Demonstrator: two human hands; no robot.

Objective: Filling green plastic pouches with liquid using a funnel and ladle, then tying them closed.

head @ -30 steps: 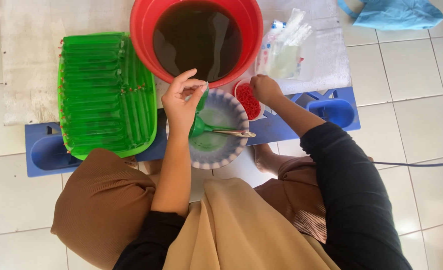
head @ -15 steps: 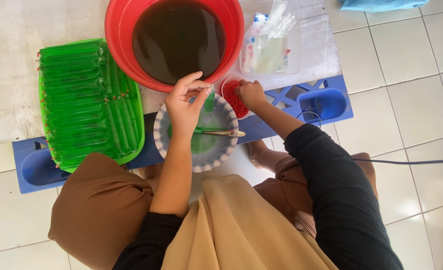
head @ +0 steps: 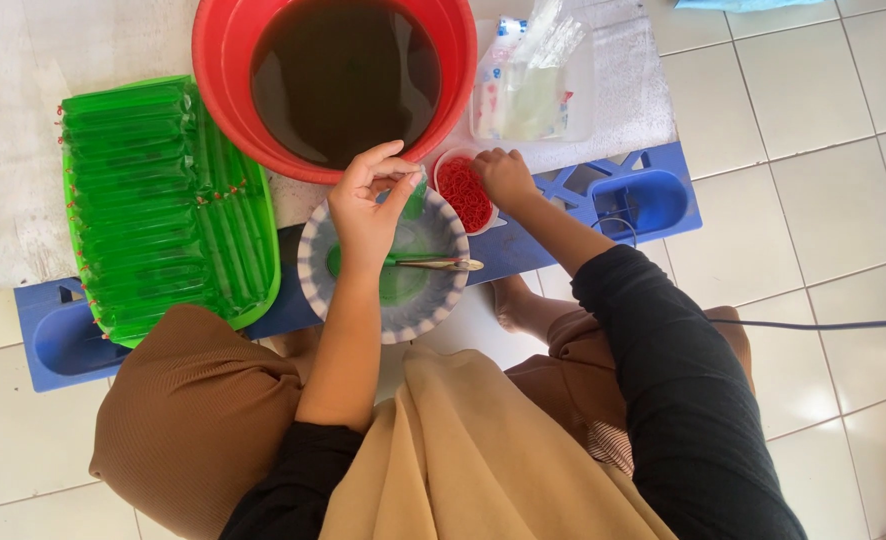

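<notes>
The red basin (head: pixel 225 90) is glossy plastic, holding dark liquid with a smooth sheen. The green tray (head: pixel 263 290) is shiny plastic, and the filled green packets (head: pixel 153 190) on it are clear glossy film. The spoon (head: pixel 441 264) looks like polished metal, lying in a smooth patterned bowl (head: pixel 313 285). The small cup of red bands (head: pixel 463 192) looks rubbery and matt. The blue bench (head: pixel 653 200) is matt plastic; the floor (head: pixel 823 150) is glazed tile; the sleeves are soft matt cloth
</notes>
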